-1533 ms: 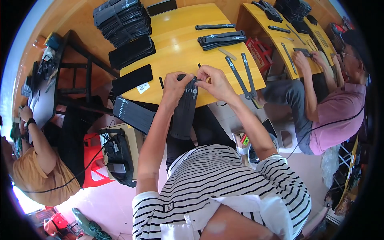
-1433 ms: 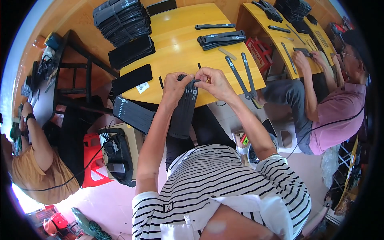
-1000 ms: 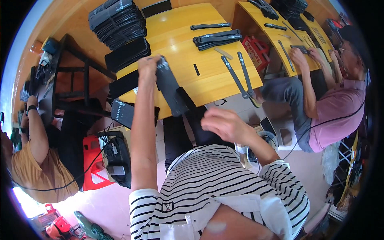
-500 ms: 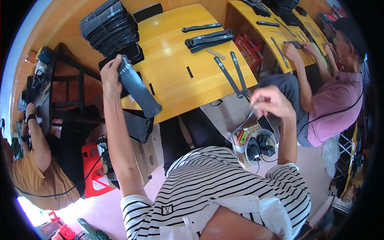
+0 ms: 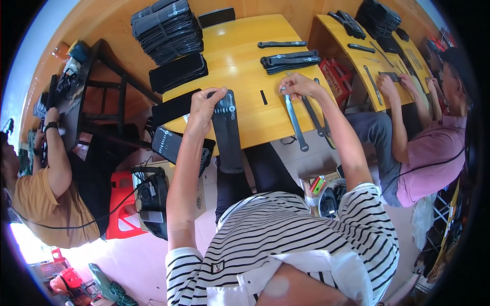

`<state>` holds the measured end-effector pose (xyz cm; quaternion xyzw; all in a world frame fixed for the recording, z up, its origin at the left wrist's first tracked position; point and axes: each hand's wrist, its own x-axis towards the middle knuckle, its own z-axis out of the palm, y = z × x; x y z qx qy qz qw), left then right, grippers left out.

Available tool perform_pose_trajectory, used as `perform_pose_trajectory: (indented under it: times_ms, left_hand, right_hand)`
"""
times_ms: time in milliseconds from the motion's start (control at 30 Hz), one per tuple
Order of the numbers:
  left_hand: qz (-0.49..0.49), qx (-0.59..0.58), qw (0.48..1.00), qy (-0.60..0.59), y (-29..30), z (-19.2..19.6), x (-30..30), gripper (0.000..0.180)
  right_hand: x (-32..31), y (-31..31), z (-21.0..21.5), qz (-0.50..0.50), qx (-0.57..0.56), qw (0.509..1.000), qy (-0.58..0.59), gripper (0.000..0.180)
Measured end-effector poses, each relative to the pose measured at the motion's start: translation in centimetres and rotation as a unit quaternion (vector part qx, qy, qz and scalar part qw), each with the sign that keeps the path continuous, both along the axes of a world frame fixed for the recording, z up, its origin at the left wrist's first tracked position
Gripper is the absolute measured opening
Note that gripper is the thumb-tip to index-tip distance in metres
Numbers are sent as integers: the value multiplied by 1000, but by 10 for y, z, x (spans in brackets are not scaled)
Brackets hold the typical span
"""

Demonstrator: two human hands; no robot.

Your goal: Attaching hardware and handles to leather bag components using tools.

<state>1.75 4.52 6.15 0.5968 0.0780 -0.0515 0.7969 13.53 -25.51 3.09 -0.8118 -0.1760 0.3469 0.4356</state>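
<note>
yellow wooden tabletop (image 5: 240, 71) against a wood-panelled wall (image 5: 293, 9), one co-worker in a pink shirt (image 5: 431, 153) off to the right and another in a mustard top (image 5: 56, 204) off to the left. so, head view: left hand (image 5: 203, 109) has its fingers closed on the top end of a fanned bundle of black straps (image 5: 228, 140), hanging down over the near edge with white printed marks near the top. right hand (image 5: 301, 85) is over the right side, fingers pinching one end of a single strap (image 5: 294, 120) that dangles toward the near edge. kinda hard to say exactly how that grip sits, it's pretty small. between the hands there's a short black strip (image 5: 264, 97) lying flat. further back on the right, a pile of straps (image 5: 290, 61) with one loose strap (image 5: 282, 44) behind it. back left, a tall banded stack (image 5: 166, 30) of black pieces, with a lower black pile (image 5: 178, 72) in front.
</note>
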Motion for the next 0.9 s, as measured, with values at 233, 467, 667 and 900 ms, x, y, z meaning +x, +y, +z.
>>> perform_pose_trajectory:
  times_ms: [233,467,667,900]
  left_hand:
    - [-28,28,999,31,-19,-5,-3,19]
    - [-75,24,996,28,-35,-14,1,19]
    - [-65,36,995,62,-34,0,-13,22]
    - [-54,40,997,41,-36,-11,-11,19]
  right_hand:
    - [-71,61,26,-135,101,949,-266,31]
    - [-111,98,27,-188,294,936,-57,26]
    - [-111,94,25,-218,323,920,-27,23]
    - [-113,95,17,-233,284,924,-104,19]
